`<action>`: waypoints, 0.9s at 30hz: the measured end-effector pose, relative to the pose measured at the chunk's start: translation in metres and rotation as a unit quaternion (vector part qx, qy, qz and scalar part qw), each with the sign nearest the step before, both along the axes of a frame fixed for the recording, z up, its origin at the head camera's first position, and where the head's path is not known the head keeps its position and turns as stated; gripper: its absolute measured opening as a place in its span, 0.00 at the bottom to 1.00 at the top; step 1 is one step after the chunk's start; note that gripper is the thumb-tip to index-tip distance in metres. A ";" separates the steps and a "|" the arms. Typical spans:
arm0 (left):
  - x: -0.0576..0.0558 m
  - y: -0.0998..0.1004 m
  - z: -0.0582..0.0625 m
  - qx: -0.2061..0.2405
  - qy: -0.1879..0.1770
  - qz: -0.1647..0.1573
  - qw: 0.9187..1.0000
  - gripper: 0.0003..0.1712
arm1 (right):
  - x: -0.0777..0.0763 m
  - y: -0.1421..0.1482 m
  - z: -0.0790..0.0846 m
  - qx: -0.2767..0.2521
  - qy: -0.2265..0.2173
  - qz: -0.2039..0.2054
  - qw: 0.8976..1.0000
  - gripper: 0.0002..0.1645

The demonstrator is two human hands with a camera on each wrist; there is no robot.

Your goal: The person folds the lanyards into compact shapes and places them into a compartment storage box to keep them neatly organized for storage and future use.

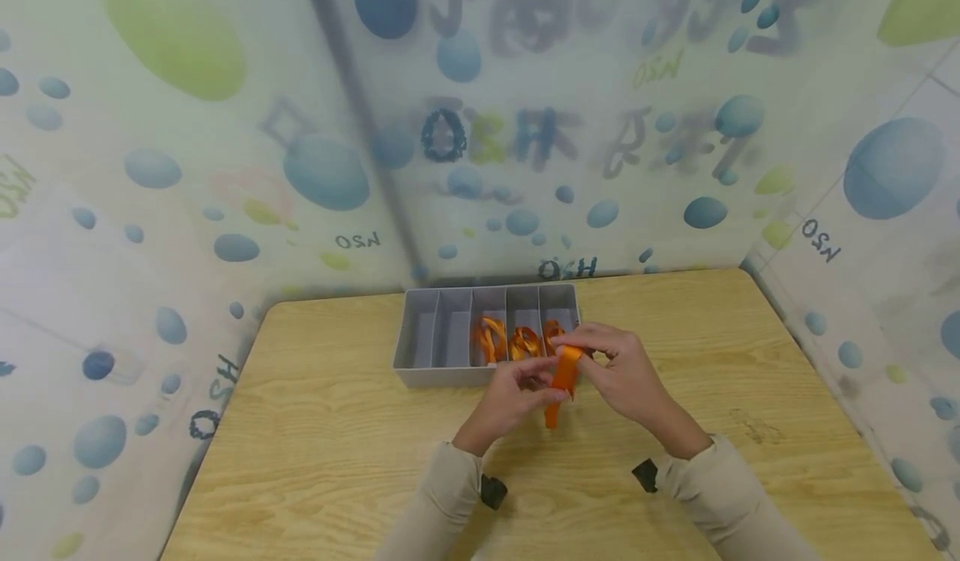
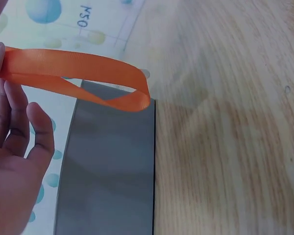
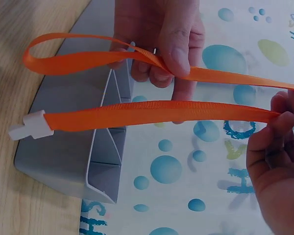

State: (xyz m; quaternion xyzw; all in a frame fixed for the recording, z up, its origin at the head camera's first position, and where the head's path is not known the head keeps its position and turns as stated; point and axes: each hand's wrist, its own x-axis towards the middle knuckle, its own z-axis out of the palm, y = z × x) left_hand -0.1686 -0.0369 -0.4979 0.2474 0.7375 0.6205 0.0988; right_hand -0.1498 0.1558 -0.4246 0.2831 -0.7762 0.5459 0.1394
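Both hands hold one orange ribbon strap [image 1: 564, 369] in front of the grey tray. My left hand [image 1: 519, 394] pinches the strap between thumb and fingers. My right hand [image 1: 611, 367] grips it higher up, its fingertips close to the tray's right front corner. In the right wrist view, a folded loop sticks out past the left hand [image 3: 171, 39]. The strap's other length runs from the right hand [image 3: 279, 161] to a white plastic end piece [image 3: 32, 126]. The left wrist view shows a bent loop of the strap [image 2: 98, 67] stretching away from the left hand [image 2: 14, 147].
The grey divided tray [image 1: 442, 379] stands at the back of the wooden table [image 1: 322, 453], near the patterned wall. Coiled orange straps [image 1: 525, 343] lie in its three right-hand compartments. Small dark pieces [image 1: 492, 492] show at both sleeve cuffs.
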 end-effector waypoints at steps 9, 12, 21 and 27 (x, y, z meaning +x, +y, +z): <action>-0.003 -0.002 0.002 -0.013 -0.010 -0.020 1.000 0.23 | 0.003 -0.003 0.007 -0.006 -0.015 0.029 0.999 0.14; -0.003 -0.003 0.004 -0.023 -0.010 -0.032 0.999 0.22 | 0.004 -0.003 0.008 -0.008 -0.021 0.038 0.999 0.14; -0.005 -0.002 0.006 -0.029 -0.001 -0.050 0.998 0.17 | 0.004 -0.002 0.009 -0.003 -0.027 0.047 0.999 0.14; -0.005 -0.001 0.006 0.004 0.021 -0.047 0.999 0.08 | 0.005 -0.004 0.015 -0.006 -0.016 0.051 0.999 0.14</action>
